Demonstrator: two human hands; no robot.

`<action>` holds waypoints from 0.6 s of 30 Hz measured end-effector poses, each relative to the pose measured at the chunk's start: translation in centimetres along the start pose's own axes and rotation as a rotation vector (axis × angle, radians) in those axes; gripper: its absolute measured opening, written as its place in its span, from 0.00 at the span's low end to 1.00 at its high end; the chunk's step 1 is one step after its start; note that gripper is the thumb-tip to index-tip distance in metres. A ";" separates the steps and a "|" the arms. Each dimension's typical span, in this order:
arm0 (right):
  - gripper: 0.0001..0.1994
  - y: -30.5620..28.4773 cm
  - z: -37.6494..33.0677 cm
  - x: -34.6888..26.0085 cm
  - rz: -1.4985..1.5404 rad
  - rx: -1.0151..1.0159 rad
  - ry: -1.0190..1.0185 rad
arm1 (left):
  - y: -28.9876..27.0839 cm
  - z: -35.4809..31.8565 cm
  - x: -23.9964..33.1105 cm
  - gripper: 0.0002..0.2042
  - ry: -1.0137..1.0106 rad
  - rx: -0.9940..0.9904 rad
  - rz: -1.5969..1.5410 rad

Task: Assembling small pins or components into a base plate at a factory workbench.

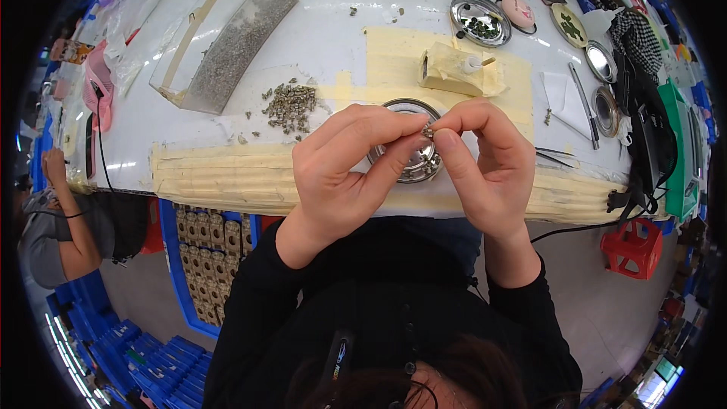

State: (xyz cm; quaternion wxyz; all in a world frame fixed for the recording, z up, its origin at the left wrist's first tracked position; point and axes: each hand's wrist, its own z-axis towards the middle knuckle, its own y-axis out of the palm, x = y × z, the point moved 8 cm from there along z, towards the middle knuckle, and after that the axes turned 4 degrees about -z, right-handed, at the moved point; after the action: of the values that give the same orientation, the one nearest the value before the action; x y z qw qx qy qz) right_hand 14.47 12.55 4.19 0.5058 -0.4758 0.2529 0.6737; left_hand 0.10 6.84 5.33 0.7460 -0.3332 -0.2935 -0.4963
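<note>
Both hands meet over a round metal dish (410, 174) near the table's front edge. Thumb and forefinger of my left hand (344, 163) pinch at a tiny metal part (428, 132). My right hand (488, 155) pinches the same spot from the other side, its other fingers curled. The part's exact shape is too small to make out. Several similar small metal pieces lie in the dish, partly hidden by my fingers. To the left of my left hand is a loose pile of small metal parts (290, 106) on the white table.
A clear bin (242, 45) of small parts stands at the back left. A taped block (450, 68) sits behind my hands. Metal dishes (481, 19), a pen-like tool (581, 98) and a green tray (676, 148) are to the right. Another person's arm (72, 220) shows at left.
</note>
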 end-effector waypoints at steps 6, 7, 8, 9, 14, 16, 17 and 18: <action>0.02 0.0 0.0 -0.1 -0.012 -0.004 -0.014 | 0.2 0.0 0.1 0.11 0.014 -0.011 0.008; 0.02 0.0 0.0 -0.1 -0.016 -0.005 -0.019 | 0.2 0.1 0.1 0.11 0.017 -0.012 0.007; 0.02 0.0 0.0 -0.1 -0.020 -0.005 -0.024 | 0.2 0.1 0.1 0.11 0.020 -0.013 0.012; 0.02 0.0 0.0 -0.1 -0.021 -0.004 -0.026 | 0.1 0.1 0.2 0.11 0.022 -0.014 0.017; 0.02 0.0 0.0 -0.2 -0.017 0.009 -0.036 | 0.1 0.1 0.1 0.11 0.026 -0.006 0.013; 0.02 0.0 0.0 -0.1 -0.022 0.011 -0.035 | 0.1 0.1 0.1 0.11 0.027 -0.003 0.013; 0.02 0.0 0.0 -0.1 -0.024 0.012 -0.034 | 0.1 0.1 0.1 0.11 0.028 -0.005 0.016; 0.02 0.0 0.0 -0.1 -0.028 0.011 -0.037 | 0.1 0.1 0.1 0.11 0.029 -0.006 0.020</action>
State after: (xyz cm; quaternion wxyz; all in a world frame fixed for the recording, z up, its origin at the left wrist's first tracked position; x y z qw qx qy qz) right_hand 14.50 12.50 4.31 0.5223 -0.4640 0.2403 0.6740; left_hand 0.20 6.88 5.48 0.7539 -0.3313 -0.2779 -0.4946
